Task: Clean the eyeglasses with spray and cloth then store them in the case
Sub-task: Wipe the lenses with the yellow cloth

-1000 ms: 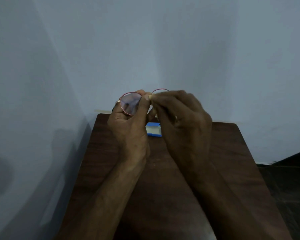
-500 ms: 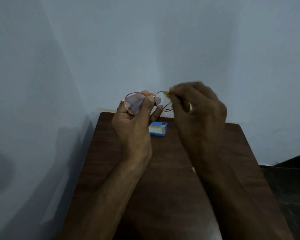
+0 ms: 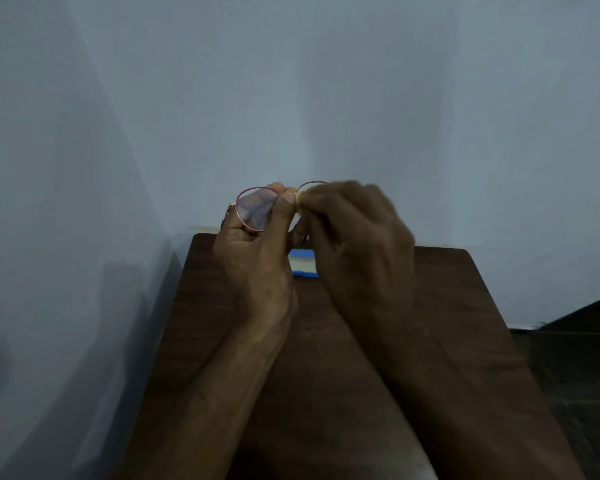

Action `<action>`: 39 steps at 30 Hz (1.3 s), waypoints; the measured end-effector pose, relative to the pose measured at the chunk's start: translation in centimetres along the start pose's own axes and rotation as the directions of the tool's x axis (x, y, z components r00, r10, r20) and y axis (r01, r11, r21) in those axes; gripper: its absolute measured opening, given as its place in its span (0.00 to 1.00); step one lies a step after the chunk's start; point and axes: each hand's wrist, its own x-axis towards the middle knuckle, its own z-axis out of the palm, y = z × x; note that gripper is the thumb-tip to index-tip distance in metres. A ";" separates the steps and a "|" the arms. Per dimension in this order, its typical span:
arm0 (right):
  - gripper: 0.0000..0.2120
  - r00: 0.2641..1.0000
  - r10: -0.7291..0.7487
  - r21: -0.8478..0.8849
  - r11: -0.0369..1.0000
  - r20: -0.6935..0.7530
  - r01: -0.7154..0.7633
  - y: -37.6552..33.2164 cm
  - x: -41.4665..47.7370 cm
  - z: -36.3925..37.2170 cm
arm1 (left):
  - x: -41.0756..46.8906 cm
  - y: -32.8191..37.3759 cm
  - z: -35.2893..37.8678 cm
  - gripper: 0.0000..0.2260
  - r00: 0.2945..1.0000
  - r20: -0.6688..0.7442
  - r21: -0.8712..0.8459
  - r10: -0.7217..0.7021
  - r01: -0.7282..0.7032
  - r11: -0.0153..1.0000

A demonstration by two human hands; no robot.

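Round eyeglasses with a thin red frame (image 3: 255, 209) are held up above the far end of the table. My left hand (image 3: 257, 261) grips them at the bridge, thumb on the near side of the left lens. My right hand (image 3: 357, 244) is closed over the right lens, which is mostly hidden; only the top of its rim shows. The cloth is hidden inside the right fingers, if it is there. A small blue and white case (image 3: 303, 263) lies on the table behind and between my hands, partly hidden.
The dark brown wooden table (image 3: 447, 306) stands against a pale wall, with a second wall close along its left edge. Dark floor shows at the right. No spray bottle is in view.
My right hand, which had moved out to the right lens's outer edge, has come back toward the bridge and closed over the right lens. The left hand kept its hold.
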 end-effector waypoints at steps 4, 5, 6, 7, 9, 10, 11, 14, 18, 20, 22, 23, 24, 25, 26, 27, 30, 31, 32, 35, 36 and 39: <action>0.04 0.999 0.035 -0.014 0.999 -0.030 -0.036 1.1 -0.4 -0.4 | 0.3 0.1 -0.4 0.06 0.999 0.027 0.005 0.026 -0.026 1.000; 0.04 0.996 0.058 -0.037 0.998 -0.061 -0.060 1.6 0.3 -0.4 | 0.0 0.1 -0.5 0.06 0.999 0.037 -0.001 0.017 -0.017 1.000; 0.03 0.995 0.061 -0.034 0.997 -0.075 -0.064 1.7 1.0 -0.3 | -0.3 0.1 -0.4 0.05 0.999 0.040 -0.005 0.010 -0.010 1.000; 0.03 0.996 0.051 -0.013 0.999 -0.067 -0.052 1.4 1.4 -0.1 | -0.4 0.2 -0.4 0.05 0.999 0.034 -0.003 0.006 -0.006 1.000; 0.04 1.000 0.005 0.021 1.000 -0.013 -0.005 -0.1 0.8 0.1 | -0.3 0.2 -0.4 0.05 1.000 0.018 0.021 0.013 -0.013 1.000; 0.04 1.000 -0.009 0.031 0.999 0.010 0.009 -0.6 0.2 0.1 | -0.1 0.3 -0.5 0.05 1.000 0.015 0.035 0.022 -0.022 0.999; 0.04 1.000 -0.006 0.036 0.999 0.026 0.005 -0.6 -0.4 -0.1 | 0.1 0.4 -0.6 0.06 0.999 0.017 0.040 0.028 -0.029 0.999; 0.03 0.997 0.078 0.049 0.996 0.008 -0.079 1.0 -0.2 -0.6 | 0.3 0.5 -1.1 0.05 0.999 0.040 0.003 0.018 -0.018 1.000; 0.02 0.991 0.129 0.147 0.980 0.042 -0.134 1.0 1.6 -0.6 | -0.1 0.5 -1.4 0.05 0.997 0.071 -0.024 0.000 0.002 1.000; 0.03 0.979 0.165 0.211 0.959 0.122 -0.188 0.5 1.4 -1.1 | 0.2 0.6 -1.6 0.06 0.997 0.082 0.010 0.010 -0.011 1.000; 0.04 0.950 0.238 0.263 0.922 0.200 -0.286 0.9 1.7 -2.0 | 0.4 0.6 -1.7 0.06 0.992 0.125 0.056 0.019 -0.026 0.998; 0.04 0.934 0.266 0.272 0.905 0.239 -0.327 1.3 2.0 -2.2 | 0.5 0.6 -1.8 0.06 0.988 0.155 0.075 0.013 -0.024 0.997; 0.04 0.923 0.277 0.267 0.899 0.267 -0.347 1.6 2.3 -2.3 | 0.4 0.4 -2.0 0.06 0.983 0.181 0.089 0.000 -0.016 0.996; 0.04 0.917 0.275 0.254 0.902 0.288 -0.350 2.0 2.6 -2.5 | 0.2 0.3 -2.0 0.06 0.980 0.200 0.094 -0.018 -0.001 0.996; 0.04 0.913 0.269 0.242 0.906 0.308 -0.348 2.2 2.9 -2.6 | 0.1 0.3 -2.0 0.06 0.977 0.212 0.091 -0.037 0.019 0.996; 0.05 0.907 0.265 0.232 0.908 0.327 -0.349 2.5 3.1 -2.7 | -0.1 0.4 -2.0 0.06 0.973 0.221 0.075 -0.064 0.048 0.996; 0.06 0.890 0.275 0.209 0.907 0.365 -0.366 3.2 3.4 -3.1 | -0.6 1.0 -2.0 0.12 0.959 0.226 -0.002 -0.172 0.177 0.984; 0.06 0.886 0.280 0.199 0.908 0.370 -0.370 3.5 3.5 -3.3 | -0.6 1.4 -2.0 0.13 0.951 0.220 -0.030 -0.216 0.228 0.973; 0.06 0.883 0.281 0.191 0.909 0.377 -0.371 3.8 3.6 -3.5 | -0.6 1.6 -2.0 0.15 0.945 0.204 -0.054 -0.256 0.272 0.961; 0.05 0.875 0.277 0.186 0.909 0.397 -0.373 4.4 3.7 -3.8 | -0.6 2.1 -2.0 0.19 0.937 0.153 -0.037 -0.315 0.323 0.946; 0.05 0.872 0.274 0.186 0.909 0.404 -0.372 4.6 3.8 -3.8 | -0.7 2.1 -1.8 0.18 0.940 0.144 -0.011 -0.309 0.314 0.949; 0.05 0.863 0.278 0.183 0.906 0.422 -0.381 5.0 4.0 -3.9 | -0.9 2.2 -1.3 0.16 0.944 0.126 0.014 -0.306 0.306 0.952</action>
